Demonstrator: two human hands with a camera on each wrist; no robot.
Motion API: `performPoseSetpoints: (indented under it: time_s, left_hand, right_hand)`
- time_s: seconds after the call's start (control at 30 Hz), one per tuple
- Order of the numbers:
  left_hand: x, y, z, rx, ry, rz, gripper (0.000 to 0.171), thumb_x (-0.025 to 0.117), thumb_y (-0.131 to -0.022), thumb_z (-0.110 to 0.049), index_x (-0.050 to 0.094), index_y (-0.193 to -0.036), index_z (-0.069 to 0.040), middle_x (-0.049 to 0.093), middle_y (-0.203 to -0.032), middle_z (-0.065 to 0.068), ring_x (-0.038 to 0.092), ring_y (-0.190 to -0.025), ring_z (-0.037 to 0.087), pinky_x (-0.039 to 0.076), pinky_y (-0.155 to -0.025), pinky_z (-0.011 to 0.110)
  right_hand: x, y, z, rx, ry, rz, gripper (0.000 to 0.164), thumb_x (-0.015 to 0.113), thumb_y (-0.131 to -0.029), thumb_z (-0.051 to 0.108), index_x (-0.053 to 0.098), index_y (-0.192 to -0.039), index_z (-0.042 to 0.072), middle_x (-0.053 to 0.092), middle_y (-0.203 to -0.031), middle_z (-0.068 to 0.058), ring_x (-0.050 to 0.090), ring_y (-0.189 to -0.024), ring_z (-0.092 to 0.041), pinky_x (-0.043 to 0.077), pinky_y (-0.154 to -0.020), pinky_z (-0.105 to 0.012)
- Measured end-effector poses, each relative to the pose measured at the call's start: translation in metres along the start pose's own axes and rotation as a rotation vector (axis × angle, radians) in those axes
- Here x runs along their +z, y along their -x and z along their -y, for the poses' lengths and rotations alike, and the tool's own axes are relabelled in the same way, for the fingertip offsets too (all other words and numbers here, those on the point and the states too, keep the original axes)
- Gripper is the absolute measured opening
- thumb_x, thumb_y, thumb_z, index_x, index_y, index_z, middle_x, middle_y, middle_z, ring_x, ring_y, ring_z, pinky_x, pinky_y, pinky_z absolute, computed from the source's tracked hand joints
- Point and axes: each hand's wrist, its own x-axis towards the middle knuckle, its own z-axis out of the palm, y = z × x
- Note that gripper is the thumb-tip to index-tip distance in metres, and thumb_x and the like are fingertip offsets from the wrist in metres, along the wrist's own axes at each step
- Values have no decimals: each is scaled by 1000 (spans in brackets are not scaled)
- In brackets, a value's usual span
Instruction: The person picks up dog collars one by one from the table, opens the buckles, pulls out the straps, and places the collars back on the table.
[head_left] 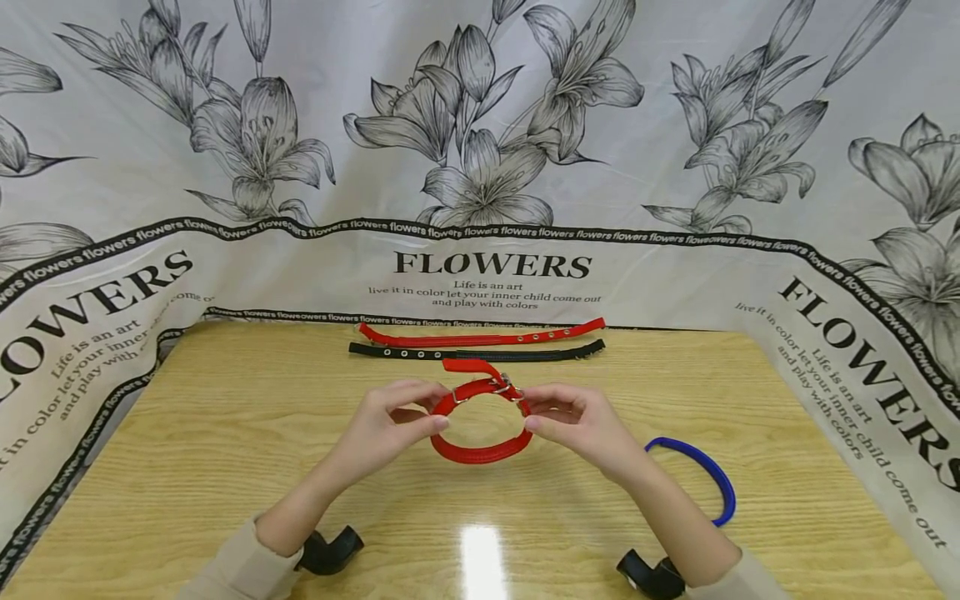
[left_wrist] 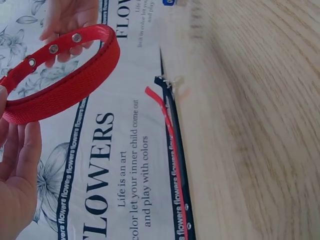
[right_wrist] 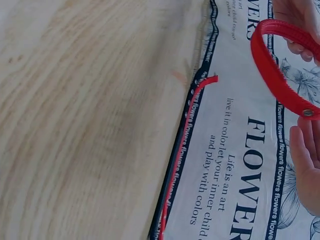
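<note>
A red collar [head_left: 480, 454], buckled into a loop, is held up above the table between both hands. My left hand [head_left: 392, 423] pinches its left side between thumb and fingers. On the opposite side, my right hand [head_left: 579, 423] pinches the loop close to the metal buckle [head_left: 504, 386]. The strap's loose end [head_left: 467, 365] sticks out toward the left at the top. Metal eyelets show on the collar [left_wrist: 75, 95] in the left wrist view. The right wrist view catches only part of the loop [right_wrist: 272, 70].
Another red collar [head_left: 450, 341] and a black collar [head_left: 487, 356] lie straightened along the back of the wooden table [head_left: 225, 417]. A blue collar [head_left: 708, 467] lies at the right, partly behind my right forearm. Flower-printed cloth [head_left: 495, 287] stands behind and beside the table.
</note>
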Motion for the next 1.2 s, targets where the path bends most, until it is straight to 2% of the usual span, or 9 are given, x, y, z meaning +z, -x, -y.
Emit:
performPoseSetpoints:
  time_s: [0.13, 0.43, 0.53, 0.7, 0.8, 0.97, 1.2]
  left_hand:
    - [-2, 0, -1, -41, 14, -14, 28, 70, -83, -7, 65, -110, 1, 63, -105, 11, 62, -90, 18, 56, -74, 30]
    - [-2, 4, -3, -99, 32, -22, 30, 69, -84, -9, 66, -112, 1, 63, -108, 10, 62, -93, 17, 55, -77, 30]
    - [-2, 4, -4, -107, 39, -25, 29, 69, -84, -10, 66, -111, 0, 63, -108, 9, 62, -93, 17, 55, -76, 30]
    - [-1, 4, -4, -107, 56, -21, 27, 69, -84, -9, 67, -110, 0, 63, -107, 9, 61, -93, 17, 55, -75, 30]
    - [0, 4, -4, -98, 68, -3, 27, 69, -84, -8, 68, -110, -1, 63, -105, 8, 60, -91, 18, 55, -75, 31]
    - [2, 5, -5, -99, 78, 17, 26, 69, -85, -10, 68, -110, -4, 64, -103, 4, 60, -91, 20, 55, -76, 32]
    - [2, 5, -4, -106, 72, 16, 26, 69, -85, -10, 68, -110, -4, 64, -102, 3, 60, -90, 20, 55, -75, 32]
  right_hand:
    - [1, 1, -4, 9, 10, -14, 38, 66, -87, 12, 57, -118, -9, 61, -110, -22, 63, -96, -20, 53, -80, -27]
    - [4, 3, -7, 1, -24, -26, 32, 67, -86, 9, 59, -112, -9, 60, -106, -27, 64, -88, -13, 54, -78, -27]
    - [6, 3, -7, -29, -36, -28, 30, 66, -86, 7, 59, -110, -10, 62, -102, -24, 64, -87, -12, 54, -77, -27]
    - [7, 3, -7, -78, -45, -28, 27, 63, -88, 4, 58, -108, -13, 66, -94, -7, 63, -85, -11, 54, -76, -26]
    - [8, 4, -6, -90, -47, -28, 27, 63, -88, 3, 58, -108, -14, 67, -92, -6, 64, -84, -10, 54, -75, -26]
    - [10, 4, -4, -87, -45, -29, 29, 64, -87, 4, 58, -108, -15, 67, -93, -13, 65, -82, -10, 54, -74, -27]
    - [10, 3, -4, -74, -47, -28, 29, 64, -87, 4, 58, -109, -15, 68, -91, -1, 65, -83, -11, 54, -75, -28]
